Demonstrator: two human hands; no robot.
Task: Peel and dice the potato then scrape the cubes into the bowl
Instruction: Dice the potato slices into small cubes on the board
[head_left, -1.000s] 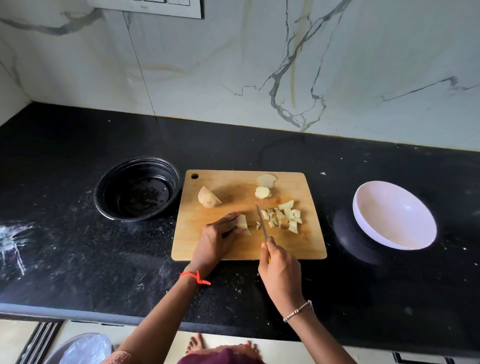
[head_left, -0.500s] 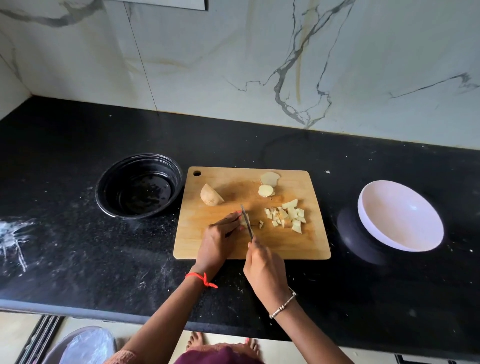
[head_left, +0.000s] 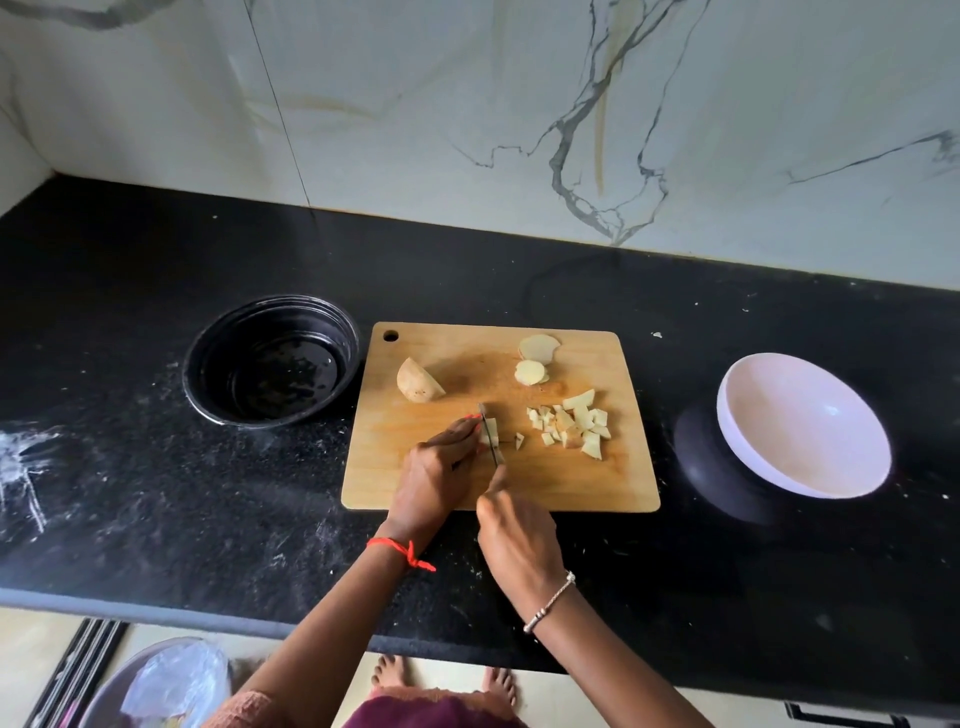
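Two hands: both work over the near part of a rectangular light wooden cutting board (head_left: 597, 483), seen in the head view.
Left hand (head_left: 434, 478): fingers bent, their tips pinning a small pale potato piece (head_left: 491, 430) to the board; a red thread (head_left: 400, 548) circles the wrist.
Right hand (head_left: 519, 535): closed in a fist round the handle of a small knife (head_left: 492, 441), one finger reaching forward to the blade's base; the handle itself is hidden; a silver bracelet (head_left: 550, 603) sits on the wrist.
Blade: points away from the person, edge down in the potato piece, just beside the left fingertips.
Diced cubes (head_left: 571, 423): a loose pale pile on the board's right half; one stray cube (head_left: 519, 440) lies between pile and knife.
Potato half (head_left: 418, 387): tan, uncut, toward the board's far left, apart from the hands.
Round slices (head_left: 531, 371): two, near the far edge.
Round white bowl (head_left: 805, 426): on the counter right of the board, apart from it.
Round black bowl (head_left: 218, 343): just left of the board.
Black speckled stone counter (head_left: 156, 493): carries everything; a white veined wall (head_left: 467, 130) stands behind.
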